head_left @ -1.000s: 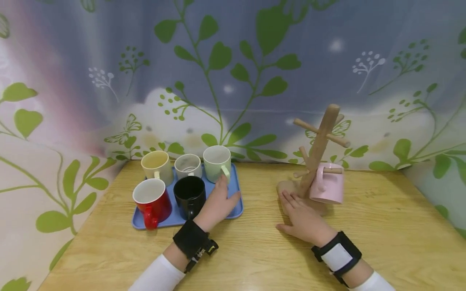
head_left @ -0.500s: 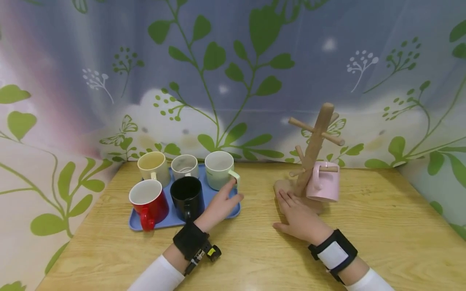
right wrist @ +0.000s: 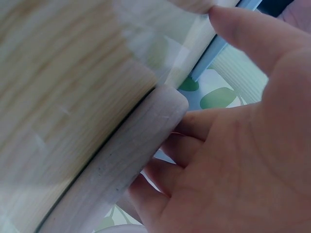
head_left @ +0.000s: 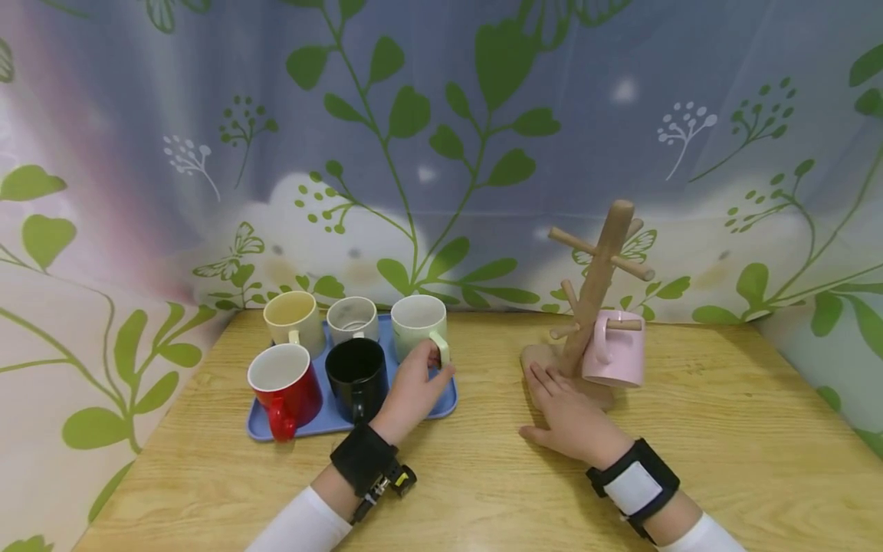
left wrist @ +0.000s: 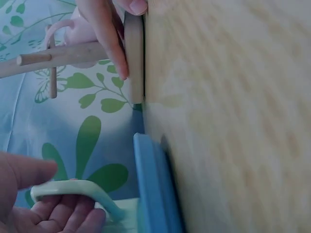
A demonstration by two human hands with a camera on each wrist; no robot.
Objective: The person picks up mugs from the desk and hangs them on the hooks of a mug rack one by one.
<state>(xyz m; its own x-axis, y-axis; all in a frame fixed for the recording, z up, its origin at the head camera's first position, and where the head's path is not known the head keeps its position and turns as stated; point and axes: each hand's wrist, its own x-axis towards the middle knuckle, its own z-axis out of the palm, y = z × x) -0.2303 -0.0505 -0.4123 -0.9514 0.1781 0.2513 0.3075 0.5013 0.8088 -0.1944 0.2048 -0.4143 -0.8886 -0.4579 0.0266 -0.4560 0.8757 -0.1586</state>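
Leafy cloth [head_left: 231, 92] backs the wooden table [head_left: 476, 491]; left fingers [left wrist: 63, 211] hook a green mug [head_left: 416, 326], relaxed right fingers [head_left: 545, 383] touch a rack [head_left: 600, 280].

Table [head_left: 476, 483]: wood-grained top, smooth, with soft sheen
Mug stand [head_left: 595, 295]: pale wood, smooth and matt
Green mug [head_left: 414, 331]: smooth, glazed, ceramic-looking
Red mug [head_left: 298, 391]: glossy, ceramic-looking
Black mug [head_left: 355, 376]: glossy, smooth
Pink mug [head_left: 624, 359]: glossy, ceramic-looking
Tray [head_left: 329, 414]: smooth plastic, faint shine
Curtain [head_left: 441, 176]: printed cloth, matt
Wristbands [head_left: 362, 460]: black fabric, matt
Sleeves [head_left: 300, 529]: white cloth, matt
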